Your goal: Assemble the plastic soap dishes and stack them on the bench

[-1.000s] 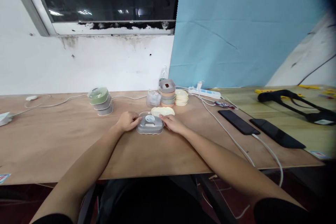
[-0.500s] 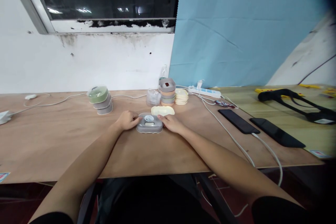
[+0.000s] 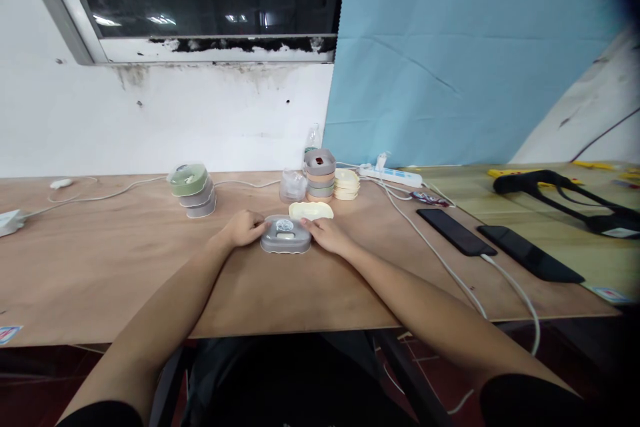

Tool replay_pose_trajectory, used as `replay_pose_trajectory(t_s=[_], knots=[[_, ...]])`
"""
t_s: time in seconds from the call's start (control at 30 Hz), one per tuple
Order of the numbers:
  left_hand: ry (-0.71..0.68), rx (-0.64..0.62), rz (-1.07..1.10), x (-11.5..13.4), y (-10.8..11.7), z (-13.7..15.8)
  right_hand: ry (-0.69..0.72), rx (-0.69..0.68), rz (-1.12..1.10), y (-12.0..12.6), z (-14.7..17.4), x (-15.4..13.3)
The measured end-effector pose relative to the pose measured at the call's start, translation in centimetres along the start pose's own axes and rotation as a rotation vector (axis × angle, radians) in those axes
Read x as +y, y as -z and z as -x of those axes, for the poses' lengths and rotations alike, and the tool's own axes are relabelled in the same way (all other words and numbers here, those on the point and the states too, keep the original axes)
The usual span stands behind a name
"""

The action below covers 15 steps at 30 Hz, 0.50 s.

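Observation:
A grey plastic box with a clear lid (image 3: 285, 237) and a round white sticker rests on the table in front of me. My left hand (image 3: 246, 228) grips its left side, fingers curled and thumb on the lid's edge. On the opposite side my right hand (image 3: 325, 235) holds the box with its thumb on top; its other fingers are partly hidden. Just behind the box lies a cream-coloured shallow tray (image 3: 311, 211). A stack of grey, orange and green boxes (image 3: 320, 177) stands farther back, beside a pile of cream trays (image 3: 346, 185).
Lidded green and grey boxes (image 3: 193, 190) are stacked at the left. Clear plastic lids (image 3: 293, 185) sit near the wall. To the right are a power strip (image 3: 393, 175), white cables, two phones (image 3: 456, 232) and a black strap-like frame (image 3: 565, 197).
Both hands keep the same hold on the grey box. The whole view has shifted very slightly; nothing else visibly moves.

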<state>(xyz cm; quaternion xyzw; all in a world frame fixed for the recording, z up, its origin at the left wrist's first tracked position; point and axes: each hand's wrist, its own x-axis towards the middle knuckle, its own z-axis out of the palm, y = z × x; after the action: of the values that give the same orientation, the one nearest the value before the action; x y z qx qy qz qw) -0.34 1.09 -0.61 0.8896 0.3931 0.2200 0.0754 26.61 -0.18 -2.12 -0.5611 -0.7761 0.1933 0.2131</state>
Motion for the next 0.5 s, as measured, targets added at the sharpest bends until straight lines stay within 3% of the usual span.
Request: replay_pose_trajectory(t_s=[0.37,0.5], knots=[[0.053,-0.027,-0.025,-0.07,0.21,0.17,0.041,0.001,-0.057,-0.07,-0.11,0.29],[0.086,0.085,-0.029,0.30,0.58,0.26,0.025,-0.015,-0.069,-0.05,-0.11,0.23]])
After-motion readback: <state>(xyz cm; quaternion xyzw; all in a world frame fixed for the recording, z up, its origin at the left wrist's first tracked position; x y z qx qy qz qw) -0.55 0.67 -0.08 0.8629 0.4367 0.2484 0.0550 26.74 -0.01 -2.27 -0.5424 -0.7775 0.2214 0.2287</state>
